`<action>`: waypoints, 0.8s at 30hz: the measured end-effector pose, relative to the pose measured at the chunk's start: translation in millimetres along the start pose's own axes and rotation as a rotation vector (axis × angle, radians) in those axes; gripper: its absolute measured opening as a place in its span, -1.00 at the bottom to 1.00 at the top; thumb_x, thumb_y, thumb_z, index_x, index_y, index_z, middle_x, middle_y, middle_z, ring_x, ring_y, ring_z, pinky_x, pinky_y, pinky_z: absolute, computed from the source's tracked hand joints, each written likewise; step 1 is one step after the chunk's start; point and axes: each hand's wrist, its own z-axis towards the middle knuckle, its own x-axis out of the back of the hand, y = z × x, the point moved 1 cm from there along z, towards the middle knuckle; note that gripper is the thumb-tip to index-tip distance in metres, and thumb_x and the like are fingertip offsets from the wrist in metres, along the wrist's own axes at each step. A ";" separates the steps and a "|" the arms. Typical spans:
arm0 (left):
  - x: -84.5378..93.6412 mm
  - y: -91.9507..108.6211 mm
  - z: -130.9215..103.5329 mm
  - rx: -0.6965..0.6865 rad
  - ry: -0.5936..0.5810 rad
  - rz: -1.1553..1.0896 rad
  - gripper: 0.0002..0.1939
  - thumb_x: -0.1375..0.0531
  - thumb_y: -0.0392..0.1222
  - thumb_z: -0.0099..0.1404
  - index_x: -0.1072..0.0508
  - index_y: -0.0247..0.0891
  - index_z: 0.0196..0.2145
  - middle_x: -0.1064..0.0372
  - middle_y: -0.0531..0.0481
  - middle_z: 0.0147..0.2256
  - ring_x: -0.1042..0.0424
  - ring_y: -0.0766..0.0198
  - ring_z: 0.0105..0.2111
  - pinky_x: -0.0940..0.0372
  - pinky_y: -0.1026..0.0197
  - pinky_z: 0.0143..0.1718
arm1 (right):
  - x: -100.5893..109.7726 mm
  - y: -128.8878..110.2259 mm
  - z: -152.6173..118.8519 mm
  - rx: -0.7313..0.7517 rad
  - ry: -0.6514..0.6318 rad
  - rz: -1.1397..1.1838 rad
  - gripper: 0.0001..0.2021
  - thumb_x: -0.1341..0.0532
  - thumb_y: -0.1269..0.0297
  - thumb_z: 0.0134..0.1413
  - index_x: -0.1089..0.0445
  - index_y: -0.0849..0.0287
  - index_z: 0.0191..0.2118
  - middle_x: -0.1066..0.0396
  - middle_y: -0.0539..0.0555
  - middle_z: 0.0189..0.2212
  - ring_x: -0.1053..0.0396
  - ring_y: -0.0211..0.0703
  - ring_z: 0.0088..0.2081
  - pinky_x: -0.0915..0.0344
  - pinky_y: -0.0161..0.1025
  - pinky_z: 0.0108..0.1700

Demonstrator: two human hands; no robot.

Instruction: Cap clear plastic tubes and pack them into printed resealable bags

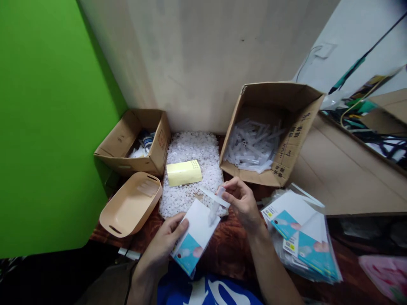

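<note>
My left hand [165, 239] grips a clear plastic bag [201, 220] holding a white and blue printed card, thumb on its front. Between the fingertips of my right hand [244, 205] is a translucent plastic tube [218, 202], tilted at the top end of the bag. The tube's lower end overlaps the bag; whether it is inside I cannot tell. A pale strip, apparently the bag's flap, crosses by my right fingertips. Behind both hands lies a tray heaped with small white plastic pieces [193, 146], with a yellow paper [184, 173] on top.
A cardboard box [233, 146] of similar tubes stands back right. Several bagged cards [313, 237] lie stacked at the right. To the left are a beige basket [122, 212] and a smaller carton [111, 146]. A green panel [47, 127] borders the left side.
</note>
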 end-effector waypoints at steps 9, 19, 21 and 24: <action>-5.0 -1.0 11.9 -0.130 0.026 0.150 -0.45 -0.31 0.18 0.23 -0.59 -0.35 -0.06 -0.51 -0.13 -0.31 -0.37 0.23 -0.40 -0.26 0.31 -0.42 | 10.0 -7.1 -19.8 0.101 -0.311 -0.139 -0.77 -0.31 0.11 0.20 -0.49 0.16 -0.37 -0.44 0.12 -0.22 -0.41 -0.08 -0.19 -0.34 -0.20 -0.17; -1.7 -3.9 11.2 -0.230 0.047 0.306 -0.43 -0.28 0.25 0.21 -0.64 -0.36 -0.13 -0.54 -0.16 -0.31 -0.43 0.14 -0.35 -0.33 0.27 -0.36 | 15.3 -31.7 -31.6 0.219 -0.523 -0.316 -0.66 -0.08 0.11 0.37 -0.57 0.06 0.00 -0.36 0.16 -0.07 -0.36 -0.01 -0.05 -0.31 -0.11 -0.01; -1.6 -4.5 10.4 -0.257 0.024 0.349 -0.44 -0.29 0.25 0.20 -0.66 -0.37 -0.18 -0.54 -0.16 -0.35 -0.44 0.12 -0.36 -0.35 0.24 -0.33 | 12.0 -32.9 -33.7 0.215 -0.559 -0.315 -0.67 -0.07 0.16 0.39 -0.58 0.08 -0.02 -0.38 0.17 -0.09 -0.38 -0.04 -0.07 -0.31 -0.13 -0.03; 0.3 -7.6 9.9 -0.278 0.046 0.363 -0.44 -0.29 0.27 0.18 -0.67 -0.36 -0.23 -0.56 -0.18 -0.34 -0.46 0.07 -0.33 -0.37 0.20 -0.28 | 8.1 -33.1 -34.4 0.239 -0.555 -0.254 -0.68 -0.08 0.21 0.39 -0.61 0.11 -0.16 -0.41 0.15 -0.18 -0.40 -0.09 -0.15 -0.32 -0.18 -0.10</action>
